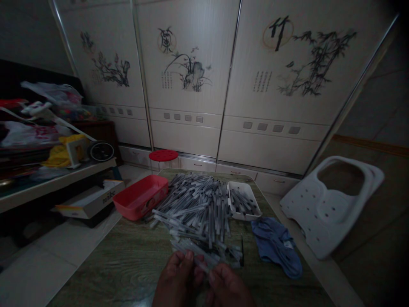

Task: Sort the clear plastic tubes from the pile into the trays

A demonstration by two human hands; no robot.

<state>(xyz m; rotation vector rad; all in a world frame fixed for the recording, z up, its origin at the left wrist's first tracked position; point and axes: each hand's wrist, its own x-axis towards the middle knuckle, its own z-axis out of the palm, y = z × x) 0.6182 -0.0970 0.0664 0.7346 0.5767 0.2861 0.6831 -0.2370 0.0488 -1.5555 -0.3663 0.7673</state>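
Observation:
Near the front of the table, my left hand and my right hand are close together with fingers pinched. Between them they grip a clear pen, the left at one end and the right at the other. Its details are too dim to make out. Just beyond my fingers, loose black pen parts lie among clear ones. Behind these rises a large heap of clear pens. At its right, a white tray holds several black-tipped pieces.
An open red plastic box stands left of the heap. A blue cloth lies on the wood-grain table at right. Beyond the table are a red stool, a folded white plastic chair and a cluttered bench.

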